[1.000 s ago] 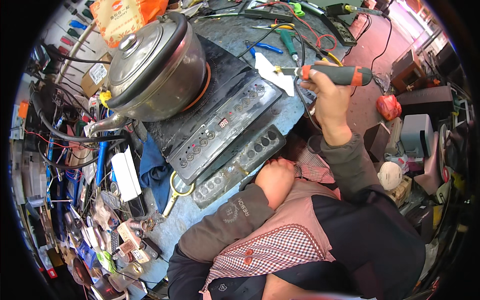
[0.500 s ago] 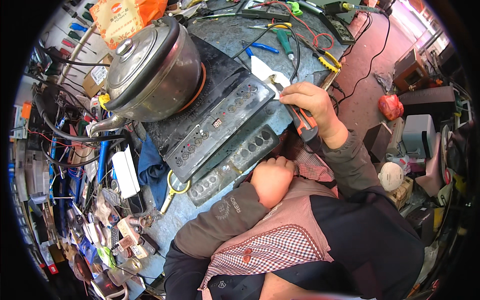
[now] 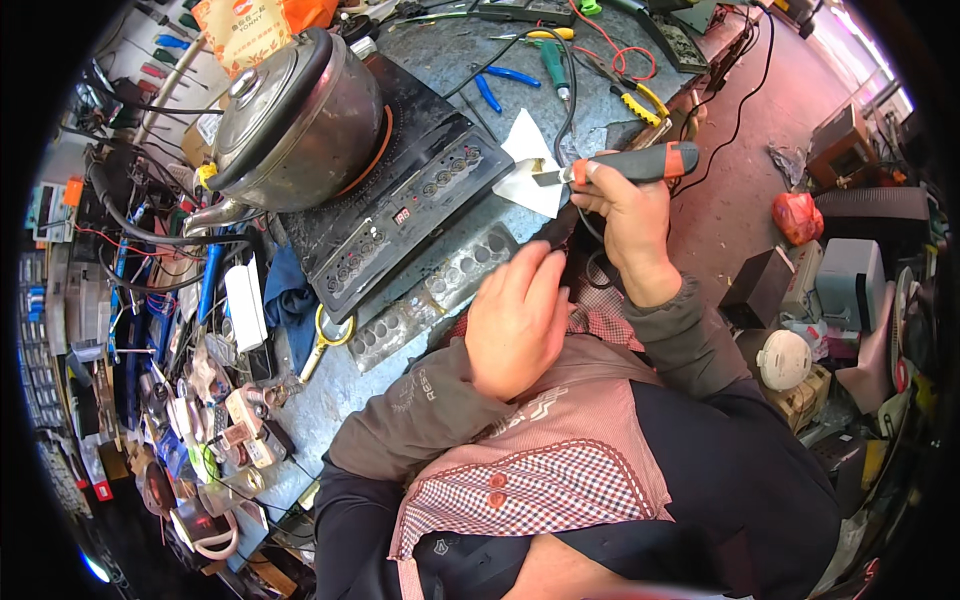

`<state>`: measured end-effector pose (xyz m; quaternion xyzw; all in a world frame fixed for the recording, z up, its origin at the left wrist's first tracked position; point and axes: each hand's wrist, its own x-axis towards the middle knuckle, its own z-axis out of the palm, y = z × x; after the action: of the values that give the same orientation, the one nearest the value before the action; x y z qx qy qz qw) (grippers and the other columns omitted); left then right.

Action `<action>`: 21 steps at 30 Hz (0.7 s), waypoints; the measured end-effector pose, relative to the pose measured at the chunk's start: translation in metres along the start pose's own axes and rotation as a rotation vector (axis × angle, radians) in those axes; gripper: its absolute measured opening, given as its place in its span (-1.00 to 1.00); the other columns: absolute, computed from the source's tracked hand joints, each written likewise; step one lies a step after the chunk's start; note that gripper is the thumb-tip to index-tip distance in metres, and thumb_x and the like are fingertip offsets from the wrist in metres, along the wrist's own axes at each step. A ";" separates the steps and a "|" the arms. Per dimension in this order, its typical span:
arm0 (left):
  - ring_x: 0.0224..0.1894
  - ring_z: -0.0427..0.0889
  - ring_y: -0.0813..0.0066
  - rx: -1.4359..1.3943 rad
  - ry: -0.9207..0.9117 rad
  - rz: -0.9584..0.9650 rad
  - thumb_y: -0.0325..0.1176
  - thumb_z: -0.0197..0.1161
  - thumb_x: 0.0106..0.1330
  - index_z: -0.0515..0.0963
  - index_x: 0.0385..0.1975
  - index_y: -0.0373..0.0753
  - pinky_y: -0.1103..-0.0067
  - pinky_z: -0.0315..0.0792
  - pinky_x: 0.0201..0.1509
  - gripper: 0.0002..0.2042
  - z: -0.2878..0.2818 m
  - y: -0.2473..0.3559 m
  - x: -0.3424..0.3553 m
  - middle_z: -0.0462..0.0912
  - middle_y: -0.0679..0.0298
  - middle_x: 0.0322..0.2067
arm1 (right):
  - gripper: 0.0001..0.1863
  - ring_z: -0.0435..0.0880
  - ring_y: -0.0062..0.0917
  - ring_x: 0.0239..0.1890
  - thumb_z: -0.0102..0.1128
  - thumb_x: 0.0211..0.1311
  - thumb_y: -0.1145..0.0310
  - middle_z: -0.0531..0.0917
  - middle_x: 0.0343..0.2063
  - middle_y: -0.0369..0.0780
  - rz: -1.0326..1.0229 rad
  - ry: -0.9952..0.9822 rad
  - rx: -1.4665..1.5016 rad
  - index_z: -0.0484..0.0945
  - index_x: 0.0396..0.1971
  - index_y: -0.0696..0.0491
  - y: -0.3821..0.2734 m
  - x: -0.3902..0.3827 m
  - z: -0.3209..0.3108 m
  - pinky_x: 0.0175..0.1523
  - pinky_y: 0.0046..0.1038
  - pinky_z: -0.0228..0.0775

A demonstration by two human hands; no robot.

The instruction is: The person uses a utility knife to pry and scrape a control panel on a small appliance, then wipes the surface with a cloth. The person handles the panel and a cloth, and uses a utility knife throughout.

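My right hand is closed around a utility knife with a grey and orange handle. The knife's short metal blade lies over a piece of white paper on the bench, beside a small brownish lump or smear. My left hand is raised in front of my apron, its fingers stretched out and nothing visible in them. Just beyond it is a worn grey strip with round dark wells. Behind that stands a black electric cooktop with a lit display, bearing a large steel kettle.
Blue-handled pliers, a green screwdriver and yellow-handled pliers lie at the back of the bench. A black cable passes by the paper. A magnifying glass lies left of the strip, near cluttered tools. Boxes and appliances stand at right.
My right hand has turned the knife, so its handle now points right instead of down toward me. My left hand has risen and its curled fingers have straightened. The view has shifted slightly.
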<state>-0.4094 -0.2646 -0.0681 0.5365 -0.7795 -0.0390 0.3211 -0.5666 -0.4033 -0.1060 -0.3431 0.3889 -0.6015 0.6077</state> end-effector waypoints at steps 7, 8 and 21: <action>0.24 0.55 0.19 0.527 -0.062 -0.099 -0.23 0.45 0.23 0.62 0.14 -0.37 0.20 0.29 0.32 -0.49 0.047 -0.013 0.047 0.64 0.13 0.19 | -0.84 0.84 -0.46 -0.25 0.38 0.40 0.49 0.83 -0.24 -0.17 -0.009 0.045 -0.004 0.73 -0.12 0.24 0.003 -0.005 -0.004 -0.15 -0.44 0.75; 0.18 0.56 0.20 0.586 0.010 -0.057 -0.27 0.38 0.24 0.65 0.04 -0.33 0.21 0.30 0.27 -0.60 0.052 -0.018 0.049 0.65 0.15 0.11 | -0.87 0.84 -0.48 -0.26 0.38 0.39 0.50 0.83 -0.26 -0.18 -0.013 0.054 -0.001 0.74 -0.16 0.23 0.002 -0.006 -0.003 -0.16 -0.45 0.74; 0.32 0.54 0.20 0.519 -0.157 -0.173 -0.15 0.56 0.17 0.60 0.22 -0.34 0.15 0.28 0.34 -0.37 0.040 -0.011 0.050 0.65 0.15 0.27 | -0.74 0.83 -0.33 -0.09 0.46 0.25 0.63 0.82 -0.11 -0.09 -0.864 -0.245 -0.518 0.73 -0.05 0.23 -0.003 -0.024 -0.033 0.02 -0.36 0.68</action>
<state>-0.4327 -0.3238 -0.0812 0.6607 -0.7371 0.0931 0.1073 -0.5972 -0.3778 -0.1170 -0.6795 0.2740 -0.6369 0.2398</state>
